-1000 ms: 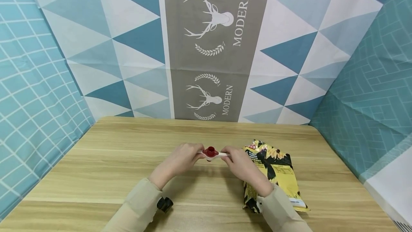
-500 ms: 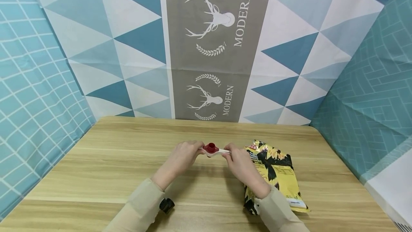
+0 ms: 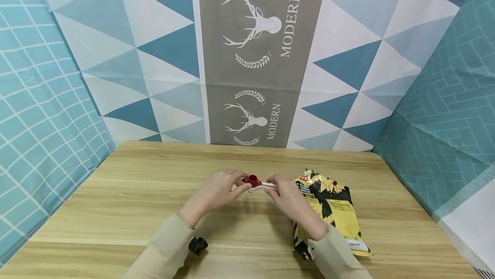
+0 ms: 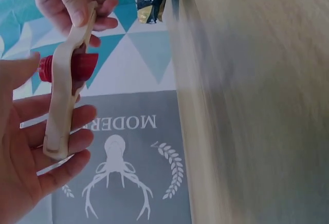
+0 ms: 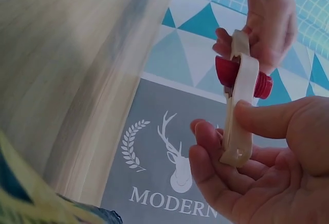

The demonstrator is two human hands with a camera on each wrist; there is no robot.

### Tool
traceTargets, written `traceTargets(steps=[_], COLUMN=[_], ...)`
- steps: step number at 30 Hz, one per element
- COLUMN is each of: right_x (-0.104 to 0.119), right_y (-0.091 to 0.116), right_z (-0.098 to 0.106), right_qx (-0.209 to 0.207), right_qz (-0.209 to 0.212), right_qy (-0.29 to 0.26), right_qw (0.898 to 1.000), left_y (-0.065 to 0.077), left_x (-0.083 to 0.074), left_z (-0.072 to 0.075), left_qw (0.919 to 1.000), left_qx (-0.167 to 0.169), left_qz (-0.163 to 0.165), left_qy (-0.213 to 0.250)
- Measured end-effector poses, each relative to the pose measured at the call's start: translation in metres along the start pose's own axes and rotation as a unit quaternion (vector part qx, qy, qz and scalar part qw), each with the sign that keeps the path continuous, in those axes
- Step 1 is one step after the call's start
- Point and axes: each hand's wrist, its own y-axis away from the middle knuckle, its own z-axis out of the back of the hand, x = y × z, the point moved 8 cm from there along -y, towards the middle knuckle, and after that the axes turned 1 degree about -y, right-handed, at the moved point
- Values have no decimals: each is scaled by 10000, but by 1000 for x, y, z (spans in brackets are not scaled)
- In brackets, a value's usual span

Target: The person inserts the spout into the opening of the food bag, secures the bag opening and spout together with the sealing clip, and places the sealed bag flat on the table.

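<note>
Cream clip with red spout held above wooden worktop, pinched at either end by left hand and right hand. Fingers curled round it. Yellow snack bag just beside right wrist.

Matt cream plastic clip, glossy foil bag, wood-grain table.

Staged booth: patterned backdrops, table

A clip sits above the table centre, the left hand at its 9 o'clock end, the right hand at its 3 o'clock end. A snack bag lies on the table at 3 o'clock.
</note>
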Motion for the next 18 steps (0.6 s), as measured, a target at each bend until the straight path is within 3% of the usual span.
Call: traceTargets(steps=[5, 18], right_x=[2, 3], right_y=[1, 1], right_z=[-3, -7], right_qx=[188, 207], right_qz=[123, 153], right_qy=[-23, -18], right_qw=[9997, 9997], left_y=[-1, -2], left_x=[-1, -10], left_z=[-2, 2], left_qw=[9996, 9954], left_qx=[2, -528], left_qz=[178, -308], left_qy=[-213, -737])
